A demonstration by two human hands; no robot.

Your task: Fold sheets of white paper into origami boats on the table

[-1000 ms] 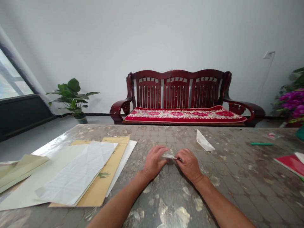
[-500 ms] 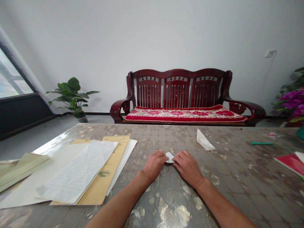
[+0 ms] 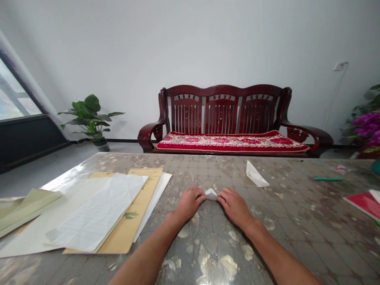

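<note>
A small folded piece of white paper [image 3: 211, 194] with a pointed top sits between my two hands, over the middle of the table. My left hand [image 3: 191, 200] pinches its left corner, thumb and fingers closed together. On the opposite side my right hand [image 3: 233, 204] grips the right corner in the same way. Parts of the paper are covered by the fingertips. Beyond my right hand lies another folded white paper [image 3: 255, 175], long and pointed, which neither hand touches.
On the left, white sheets [image 3: 101, 213] overlap a tan notebook [image 3: 148, 198], beside olive-coloured paper [image 3: 29, 208]. A green pen [image 3: 328, 179] and a red booklet [image 3: 363, 206] lie on the right of the patterned table [image 3: 297, 237]. A wooden bench [image 3: 222, 113] stands behind.
My hands have shifted slightly apart, the left one moving a little leftward. The small paper now shows a wider, creased shape with its point upward.
</note>
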